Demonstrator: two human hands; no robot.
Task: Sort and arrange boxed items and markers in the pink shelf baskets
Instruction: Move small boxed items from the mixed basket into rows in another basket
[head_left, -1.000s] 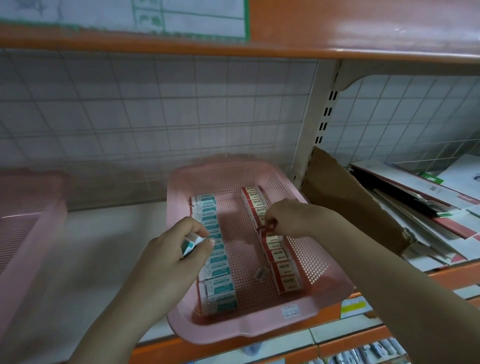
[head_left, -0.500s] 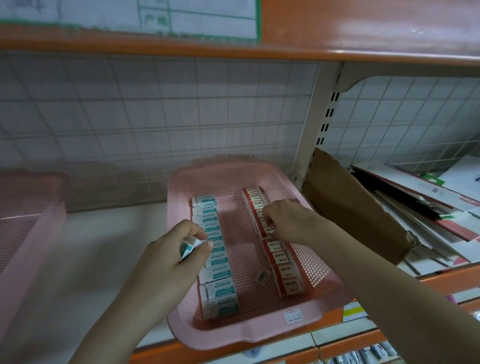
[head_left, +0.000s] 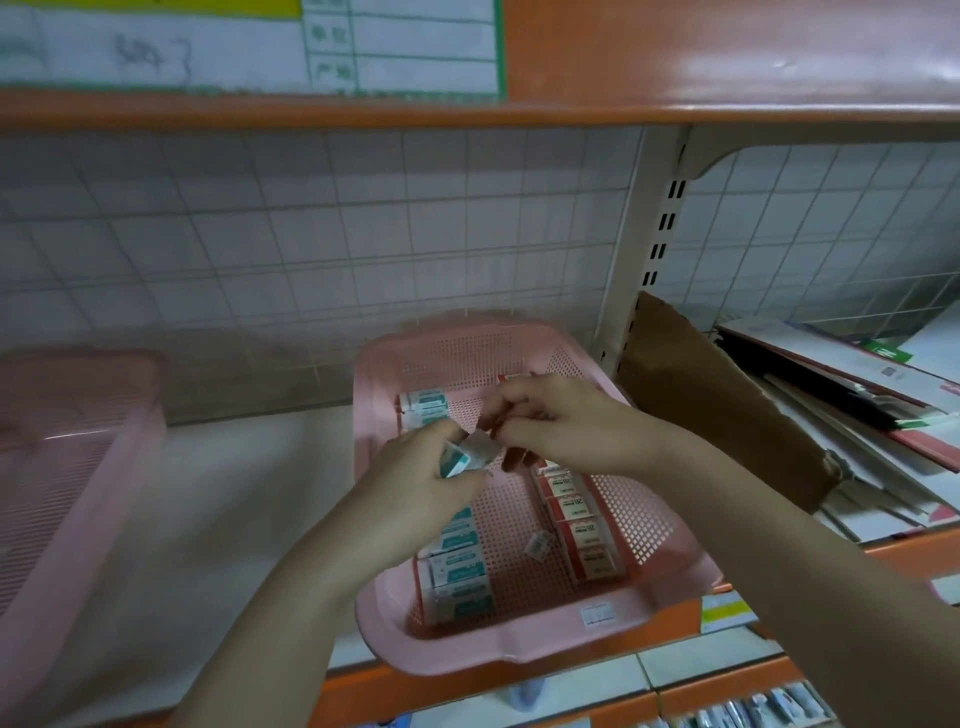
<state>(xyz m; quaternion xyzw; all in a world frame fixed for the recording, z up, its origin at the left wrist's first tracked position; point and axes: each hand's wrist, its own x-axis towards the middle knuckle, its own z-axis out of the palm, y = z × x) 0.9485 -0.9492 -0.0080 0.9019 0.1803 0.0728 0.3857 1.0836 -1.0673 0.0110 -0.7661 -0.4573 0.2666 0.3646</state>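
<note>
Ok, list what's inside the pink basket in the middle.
Inside the pink basket: a row of teal boxes on the left, red boxes on the right, one small loose box between them. Both hands cover the rows' middles.

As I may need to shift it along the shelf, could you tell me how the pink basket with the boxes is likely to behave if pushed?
The pink basket looks like thin perforated plastic, so probably light and slightly flexible. It holds only small boxes: the teal row and red row, so it should slide easily. Its front rim overhangs the shelf edge; pushing forward might tip it.
</note>
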